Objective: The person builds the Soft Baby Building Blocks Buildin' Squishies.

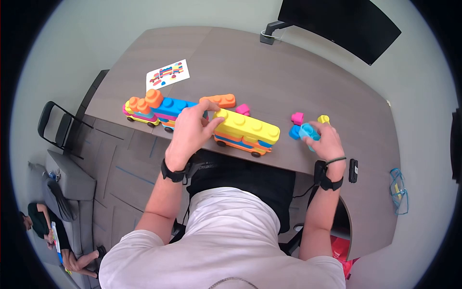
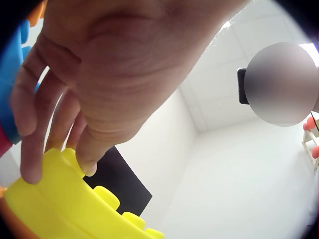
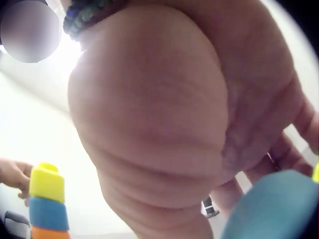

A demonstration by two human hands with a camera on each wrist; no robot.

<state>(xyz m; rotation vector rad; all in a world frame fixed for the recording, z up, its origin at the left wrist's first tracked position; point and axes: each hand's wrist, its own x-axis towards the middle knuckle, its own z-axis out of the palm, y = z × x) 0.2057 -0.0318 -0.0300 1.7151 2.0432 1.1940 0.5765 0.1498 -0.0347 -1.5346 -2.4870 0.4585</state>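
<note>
My left hand (image 1: 191,126) pinches the near end of a long yellow toy block (image 1: 248,126), thumb by an end stud and fingertips on the side. That yellow block (image 2: 60,199) tops a wheeled toy wagon (image 1: 243,144) of orange and blue blocks. To the left stands another wagon with a long blue block (image 1: 175,104) on it, and beyond it a small front car (image 1: 139,113) in several colours. At the right, my right hand (image 1: 328,140) grips a light blue block (image 1: 308,130), whose rounded side (image 3: 274,209) shows close up in the right wrist view.
Behind the wagons lie an orange block (image 1: 221,100) and a pink block (image 1: 243,110). Near my right hand are pink (image 1: 297,118), blue (image 1: 294,132) and yellow (image 1: 323,118) blocks. A picture card (image 1: 167,75) lies farther back; a black device (image 1: 353,171) and glasses (image 1: 398,191) are at right.
</note>
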